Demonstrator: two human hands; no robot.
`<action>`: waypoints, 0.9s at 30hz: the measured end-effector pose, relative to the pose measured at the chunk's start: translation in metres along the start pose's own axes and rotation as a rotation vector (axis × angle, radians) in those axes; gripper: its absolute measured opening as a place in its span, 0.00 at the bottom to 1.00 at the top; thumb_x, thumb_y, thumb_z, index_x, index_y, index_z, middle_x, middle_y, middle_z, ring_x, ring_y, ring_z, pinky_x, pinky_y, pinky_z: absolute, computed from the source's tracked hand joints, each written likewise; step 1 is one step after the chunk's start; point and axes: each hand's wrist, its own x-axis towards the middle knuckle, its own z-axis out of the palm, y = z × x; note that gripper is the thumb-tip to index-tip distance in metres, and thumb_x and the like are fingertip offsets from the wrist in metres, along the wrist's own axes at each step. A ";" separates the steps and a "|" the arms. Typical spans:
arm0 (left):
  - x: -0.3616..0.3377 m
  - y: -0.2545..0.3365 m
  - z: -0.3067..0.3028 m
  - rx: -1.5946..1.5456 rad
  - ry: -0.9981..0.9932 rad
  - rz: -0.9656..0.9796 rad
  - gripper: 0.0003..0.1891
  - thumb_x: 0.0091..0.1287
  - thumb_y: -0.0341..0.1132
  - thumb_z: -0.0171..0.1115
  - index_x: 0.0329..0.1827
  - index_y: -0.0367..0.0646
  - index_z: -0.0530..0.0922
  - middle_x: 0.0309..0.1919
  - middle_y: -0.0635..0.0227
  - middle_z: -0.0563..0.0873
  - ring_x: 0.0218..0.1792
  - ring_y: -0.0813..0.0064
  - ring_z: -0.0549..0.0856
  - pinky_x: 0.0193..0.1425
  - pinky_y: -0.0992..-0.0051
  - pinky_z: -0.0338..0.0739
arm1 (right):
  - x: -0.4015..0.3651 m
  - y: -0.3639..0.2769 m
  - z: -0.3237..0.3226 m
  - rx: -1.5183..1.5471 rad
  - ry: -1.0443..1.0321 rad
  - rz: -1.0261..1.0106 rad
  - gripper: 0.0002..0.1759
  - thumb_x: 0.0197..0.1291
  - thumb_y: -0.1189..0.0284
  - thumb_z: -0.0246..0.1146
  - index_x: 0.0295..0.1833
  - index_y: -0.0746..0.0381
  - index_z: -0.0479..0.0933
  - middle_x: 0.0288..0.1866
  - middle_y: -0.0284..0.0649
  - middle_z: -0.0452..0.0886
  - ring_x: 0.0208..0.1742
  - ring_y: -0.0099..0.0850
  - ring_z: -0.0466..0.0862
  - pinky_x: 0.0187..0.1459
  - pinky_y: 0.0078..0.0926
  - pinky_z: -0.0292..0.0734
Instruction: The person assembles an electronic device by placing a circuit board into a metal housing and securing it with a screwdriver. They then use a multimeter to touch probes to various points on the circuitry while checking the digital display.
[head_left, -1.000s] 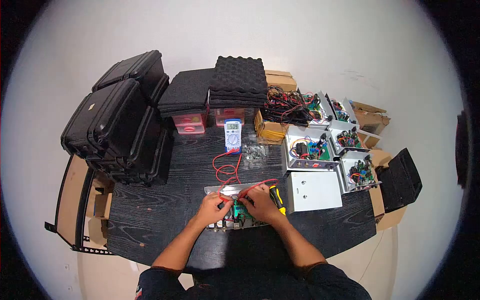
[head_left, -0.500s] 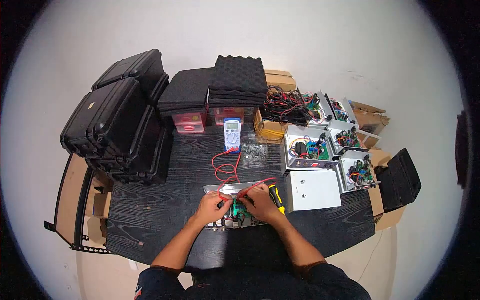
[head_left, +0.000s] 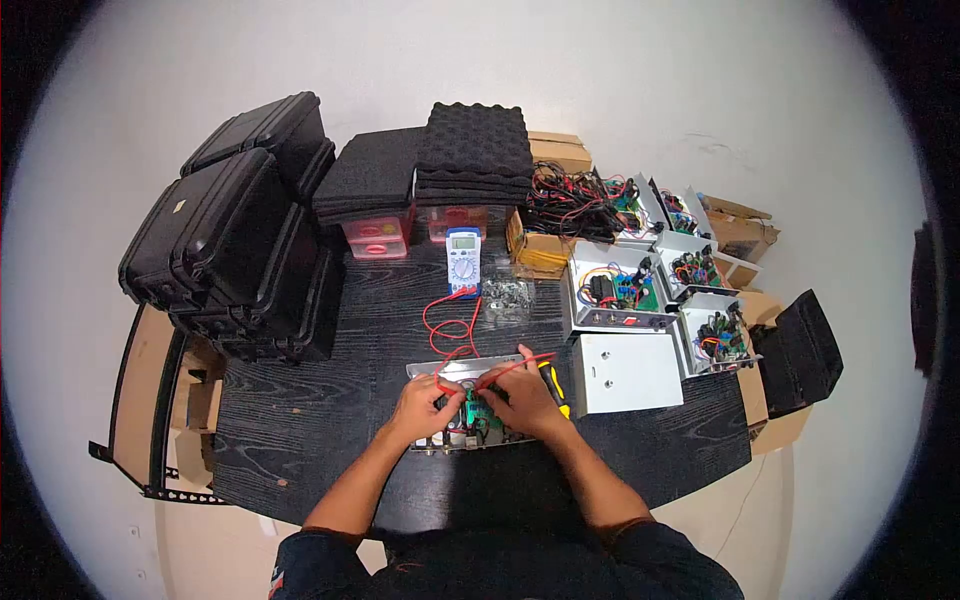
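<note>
An open metal case [head_left: 425, 369] with a green circuit board [head_left: 474, 412] and wiring lies in front of me. My left hand [head_left: 420, 408] pinches a red test probe [head_left: 449, 389] over the board's left side. Opposite it, my right hand [head_left: 524, 402] grips another red test probe [head_left: 497, 374], one finger raised toward the case's back wall. Both tips point down close together; whether they touch the board is too small to tell. Red leads run from the probes to a blue-and-white multimeter [head_left: 464, 262]. Right of the case lies a yellow-and-black screwdriver [head_left: 554, 388].
A white metal cover [head_left: 628, 374] lies to the right, below several open cases with circuit boards [head_left: 618, 290]. Small parts in a clear bag [head_left: 508, 300] sit beside the multimeter. Black hard cases [head_left: 215, 220] are stacked left. Foam sheets [head_left: 472, 140] top red drawers [head_left: 380, 238] behind.
A finger of my right hand has lifted away from the probe. Both hands stay over the board with the probes. The whole view has shifted slightly.
</note>
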 end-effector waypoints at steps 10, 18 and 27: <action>0.001 -0.001 0.002 -0.001 0.041 0.026 0.03 0.66 0.29 0.74 0.38 0.44 0.87 0.35 0.63 0.93 0.36 0.59 0.92 0.46 0.62 0.80 | -0.001 -0.002 -0.005 0.039 0.055 -0.018 0.08 0.70 0.65 0.69 0.49 0.54 0.87 0.46 0.38 0.90 0.55 0.42 0.88 0.80 0.60 0.58; -0.001 -0.004 0.003 0.003 0.032 0.029 0.03 0.66 0.29 0.74 0.39 0.44 0.87 0.35 0.64 0.93 0.37 0.60 0.92 0.46 0.62 0.80 | -0.001 -0.001 -0.003 0.009 0.024 0.030 0.09 0.69 0.63 0.70 0.50 0.55 0.88 0.48 0.41 0.90 0.56 0.42 0.88 0.80 0.57 0.59; 0.002 -0.004 0.003 0.005 0.013 0.051 0.03 0.66 0.29 0.74 0.39 0.43 0.88 0.36 0.64 0.93 0.37 0.60 0.92 0.47 0.62 0.81 | -0.001 -0.008 -0.012 -0.011 0.023 0.056 0.10 0.70 0.62 0.70 0.49 0.55 0.89 0.48 0.41 0.89 0.57 0.42 0.86 0.73 0.54 0.64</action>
